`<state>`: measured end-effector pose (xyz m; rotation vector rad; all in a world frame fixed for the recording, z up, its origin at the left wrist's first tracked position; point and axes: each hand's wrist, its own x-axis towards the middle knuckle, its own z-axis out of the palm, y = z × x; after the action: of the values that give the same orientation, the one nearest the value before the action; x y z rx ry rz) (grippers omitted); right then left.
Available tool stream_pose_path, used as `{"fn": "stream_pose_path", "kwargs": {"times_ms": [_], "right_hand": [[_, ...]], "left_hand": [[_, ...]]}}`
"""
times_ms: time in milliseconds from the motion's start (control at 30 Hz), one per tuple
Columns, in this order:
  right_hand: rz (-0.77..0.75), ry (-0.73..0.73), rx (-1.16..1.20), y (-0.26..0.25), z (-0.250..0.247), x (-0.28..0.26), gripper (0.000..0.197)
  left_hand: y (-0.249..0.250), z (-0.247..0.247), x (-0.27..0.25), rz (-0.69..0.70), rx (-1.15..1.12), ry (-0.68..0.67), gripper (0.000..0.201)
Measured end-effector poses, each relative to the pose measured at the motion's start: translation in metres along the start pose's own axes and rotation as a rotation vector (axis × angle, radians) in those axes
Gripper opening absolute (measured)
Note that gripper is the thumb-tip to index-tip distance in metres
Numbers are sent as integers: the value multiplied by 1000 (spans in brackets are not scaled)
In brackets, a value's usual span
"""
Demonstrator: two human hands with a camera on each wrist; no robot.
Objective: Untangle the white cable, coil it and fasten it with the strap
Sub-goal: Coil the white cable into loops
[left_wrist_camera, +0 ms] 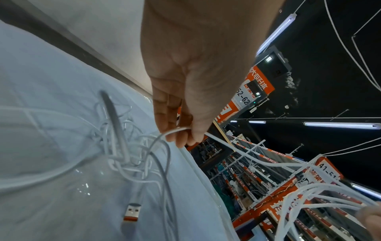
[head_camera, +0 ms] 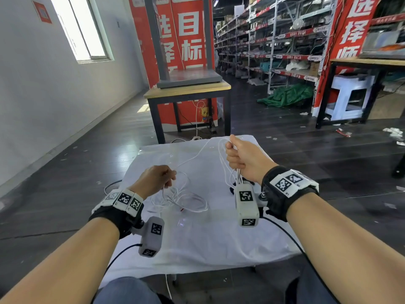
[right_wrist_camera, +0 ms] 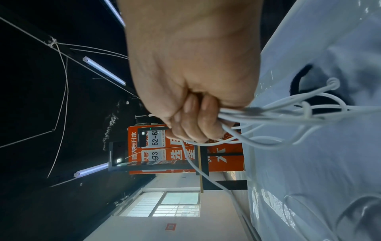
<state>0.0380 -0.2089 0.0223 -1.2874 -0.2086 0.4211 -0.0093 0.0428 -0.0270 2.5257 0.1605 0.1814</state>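
Head view: right hand (head_camera: pixel 243 155) is clenched in a fist around a bundle of gathered loops of the white cable (head_camera: pixel 192 157), raised above the far right part of the table, loops hanging below the fist. Right wrist view confirms it: fingers (right_wrist_camera: pixel 191 124) wrapped tight around several strands, loops fanning out toward the cloth. Left hand (head_camera: pixel 156 179) is lower and nearer, thumb and fingertips (left_wrist_camera: pixel 181 138) pinching a single strand; that strand runs taut up and across to the right-hand bundle. Below the left hand the rest of the cable lies in a loose tangle on the white cloth (head_camera: pixel 197 244) covering the table, still knotted over itself. USB-A plug (left_wrist_camera: pixel 132 212) with orange insert lies flat on the cloth beside the tangle, free of both hands. Black strap (right_wrist_camera: pixel 299 84) lies curled on the cloth under the right-hand loops, partly hidden by them. Both wrists carry black bands with tagged white camera modules (head_camera: pixel 246 205).
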Motion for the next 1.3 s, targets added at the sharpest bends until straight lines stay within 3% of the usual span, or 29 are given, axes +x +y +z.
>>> {"fn": "stream_pose_path", "kwargs": {"times_ms": [167, 333, 433, 500, 633, 800, 900, 1033, 1300], "right_hand": [[-19, 51, 91, -3, -2, 1, 41], [-53, 69, 110, -2, -1, 0, 42], [-74, 83, 151, 1, 0, 1, 41], [-84, 97, 157, 1, -1, 2, 41], [-80, 91, 116, 3, -4, 2, 41], [-73, 91, 79, 5, -5, 4, 42], [-72, 76, 50, 6, -4, 6, 42], [-73, 66, 12, 2, 3, 4, 40], [-62, -14, -122, -1, 17, -1, 40]], "left_hand": [[-7, 0, 0, -92, 17, -71, 18], [-8, -3, -2, -151, 62, -90, 28], [-2, -4, -3, -219, 31, -99, 47], [2, -7, -1, -245, -104, -6, 59], [18, -17, -2, -167, -410, 278, 58], [55, -33, 7, -33, -600, 314, 35], [81, -44, 11, 53, -748, 281, 30], [109, -52, 10, 155, -903, 128, 25], [121, -34, 2, 2, -1181, 35, 19]]}}
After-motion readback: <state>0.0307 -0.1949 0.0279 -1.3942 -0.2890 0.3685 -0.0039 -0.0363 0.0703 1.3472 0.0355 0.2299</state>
